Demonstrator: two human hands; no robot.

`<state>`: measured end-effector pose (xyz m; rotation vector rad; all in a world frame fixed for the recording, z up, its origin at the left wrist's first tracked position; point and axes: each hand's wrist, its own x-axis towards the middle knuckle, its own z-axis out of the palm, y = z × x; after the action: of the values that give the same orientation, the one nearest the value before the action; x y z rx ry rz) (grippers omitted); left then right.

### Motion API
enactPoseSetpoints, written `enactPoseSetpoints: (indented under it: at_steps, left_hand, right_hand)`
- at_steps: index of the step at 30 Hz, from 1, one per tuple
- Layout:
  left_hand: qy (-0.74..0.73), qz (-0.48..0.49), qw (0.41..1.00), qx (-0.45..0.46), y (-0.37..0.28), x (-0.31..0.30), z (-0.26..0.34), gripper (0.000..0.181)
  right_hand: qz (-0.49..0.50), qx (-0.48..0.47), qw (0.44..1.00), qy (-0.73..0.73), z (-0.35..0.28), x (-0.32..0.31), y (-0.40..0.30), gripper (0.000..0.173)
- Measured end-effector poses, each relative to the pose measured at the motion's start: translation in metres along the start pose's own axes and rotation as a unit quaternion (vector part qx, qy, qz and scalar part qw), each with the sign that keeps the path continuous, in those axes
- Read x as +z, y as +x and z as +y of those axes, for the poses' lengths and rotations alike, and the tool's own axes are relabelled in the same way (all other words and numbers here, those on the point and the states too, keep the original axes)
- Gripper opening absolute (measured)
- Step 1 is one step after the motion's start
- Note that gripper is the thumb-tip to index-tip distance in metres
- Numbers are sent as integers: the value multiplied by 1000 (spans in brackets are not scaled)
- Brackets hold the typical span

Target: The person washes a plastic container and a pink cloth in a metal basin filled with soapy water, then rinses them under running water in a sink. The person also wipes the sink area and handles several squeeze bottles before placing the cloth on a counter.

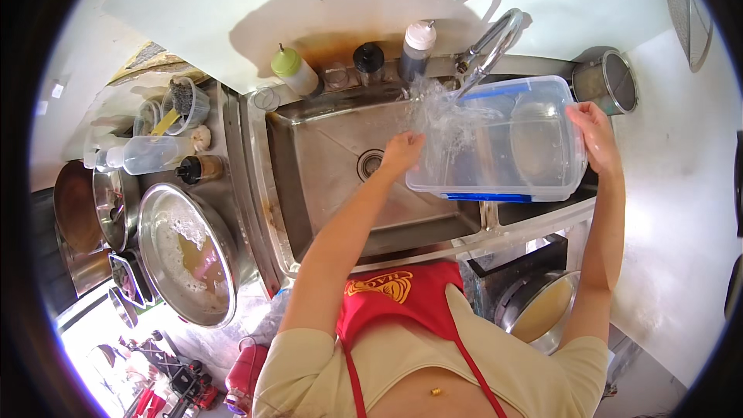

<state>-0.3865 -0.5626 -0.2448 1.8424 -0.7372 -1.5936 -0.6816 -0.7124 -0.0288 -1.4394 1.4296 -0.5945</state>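
Note:
A clear rectangular plastic container (493,145) with blue side latches is held across the right side of the steel sink (325,145). Water from the curved chrome faucet (493,49) splashes (444,119) at its left end. My right hand (598,136) grips the container's right rim. At the opposite end, my left hand (404,152) has curled fingers on the container's left edge; the splash and the wall partly hide the fingertips. Left of the container, the sink's drain (370,165) is visible.
Behind the sink stand a green-capped squeeze bottle (296,71), a black-capped bottle (369,62) and a white-capped bottle (418,49). A large steel bowl (232,267) of soapy water sits left. A cylindrical strainer (606,82) stands right, a pot (540,307) below.

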Motion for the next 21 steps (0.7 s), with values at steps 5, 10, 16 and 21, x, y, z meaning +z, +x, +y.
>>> enactPoseSetpoints:
  at_steps: [5,10,16,21]
  left_hand:
    - [-303,-115,943,-73,-61,-63,16,28]
    - [-218,42,975,6,-137,-128,86,31]
    - [-31,106,983,144,-184,-147,137,29]
    - [136,125,957,224,-212,-148,140,28]
  right_hand:
    - [-158,98,982,27,39,-14,10,19]
    - [-280,118,950,68,112,56,13,22]
    - [-292,191,935,62,92,153,4,30]
    - [-293,177,935,96,95,186,8,32]
